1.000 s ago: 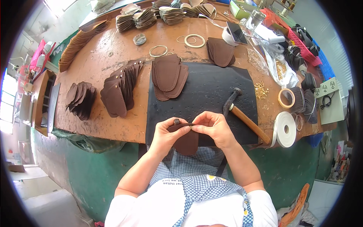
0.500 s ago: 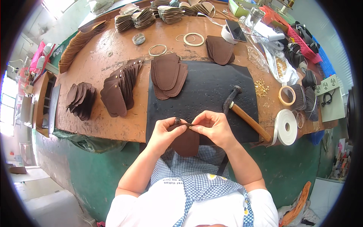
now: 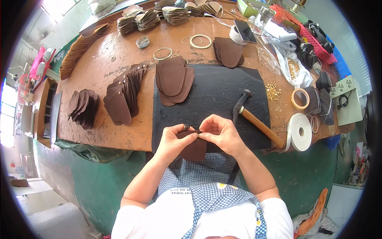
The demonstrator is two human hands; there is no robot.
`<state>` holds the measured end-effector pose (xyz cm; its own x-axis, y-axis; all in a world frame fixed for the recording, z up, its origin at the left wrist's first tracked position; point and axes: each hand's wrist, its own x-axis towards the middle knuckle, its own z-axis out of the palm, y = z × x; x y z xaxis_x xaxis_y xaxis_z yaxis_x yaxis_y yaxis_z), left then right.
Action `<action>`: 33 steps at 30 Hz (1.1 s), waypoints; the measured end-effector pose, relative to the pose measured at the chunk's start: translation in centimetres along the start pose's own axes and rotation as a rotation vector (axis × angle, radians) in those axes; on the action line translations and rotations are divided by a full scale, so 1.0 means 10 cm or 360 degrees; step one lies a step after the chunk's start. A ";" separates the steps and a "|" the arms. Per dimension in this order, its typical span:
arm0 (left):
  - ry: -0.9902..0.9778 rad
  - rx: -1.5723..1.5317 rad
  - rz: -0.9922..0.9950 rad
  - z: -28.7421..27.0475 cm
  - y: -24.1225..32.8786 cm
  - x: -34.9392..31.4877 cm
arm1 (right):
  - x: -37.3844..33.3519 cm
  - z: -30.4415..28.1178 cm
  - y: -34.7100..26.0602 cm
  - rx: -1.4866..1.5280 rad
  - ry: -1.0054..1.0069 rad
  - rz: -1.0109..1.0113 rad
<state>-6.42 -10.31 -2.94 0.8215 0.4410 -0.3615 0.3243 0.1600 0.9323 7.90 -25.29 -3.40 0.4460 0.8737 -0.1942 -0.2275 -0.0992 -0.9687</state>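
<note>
A brown leather piece (image 3: 193, 151) hangs between my hands over the front edge of the black work mat (image 3: 215, 85). My left hand (image 3: 173, 140) pinches its upper edge between thumb and fingers. A short dark rod-like tool (image 3: 186, 127) pokes out from the same hand; most of it is hidden. My right hand (image 3: 221, 133) is closed in a pinch at the same edge, thumb tip nearly meeting the left thumb. Whatever small part lies between the thumb tips is too small to make out. A hammer (image 3: 260, 125) with a wooden handle rests right of my right hand.
Stitched leather pieces (image 3: 174, 79) lie on the mat's far left. More stacks (image 3: 119, 99) stand left of it. Small brass-coloured fasteners (image 3: 273, 91) are heaped to the right, near a tape roll (image 3: 300, 98) and a white strap roll (image 3: 299, 132). A phone (image 3: 244, 32) lies farther back.
The leather piece has tilted a little, showing more of its upper part between my hands. A small brass-coloured dot at my right thumb is less visible now. The whole view has shifted slightly.
</note>
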 end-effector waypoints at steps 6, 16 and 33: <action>-0.0125 -0.0245 -0.0022 -0.02 0.05 -0.01 | 0.01 -0.05 0.02 0.0174 -0.0017 -0.0014; -0.0120 -0.0111 0.0015 0.05 0.03 0.03 | -0.04 -0.06 -0.01 -0.0003 0.0036 0.0015; 0.0399 0.1197 0.2010 -0.11 0.92 0.23 | -0.18 -1.32 -0.33 -0.0548 0.0996 -0.0406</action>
<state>-2.09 -6.83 4.79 0.6627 0.0870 0.7438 -0.2978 -0.8807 0.3684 19.27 -32.79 -1.87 0.8800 0.4662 0.0905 0.1860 -0.1631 -0.9689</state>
